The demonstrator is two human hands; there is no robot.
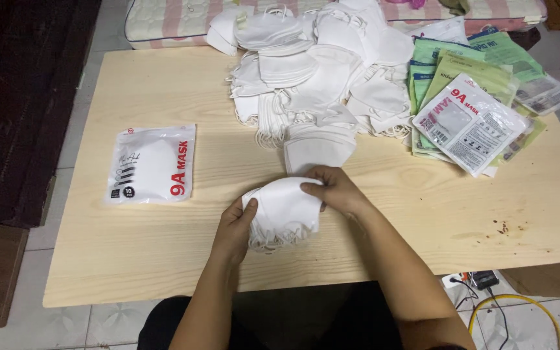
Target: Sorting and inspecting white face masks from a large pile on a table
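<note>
While my left hand (236, 223) and right hand (334, 190) each keep a closed grip on a small stack of white masks (284, 214) at the near counter (131, 259) edge, one filled pouch (151, 164) lies done (a big loose mask heap (319, 71) and empty pouches (471, 116) wait).

The small stack of folded fabric masks (284, 214) is showing plain white, as is the big heap of loose masks (319, 71) behind it. The pale wooden desk (131, 84) is displaying light yellow-beige grain with a few dark brown specks. The sealed flat mask packet (151, 163) is showing white with red lettering. The fanned plastic pouches (481, 97) are showing green and white-red.
</note>
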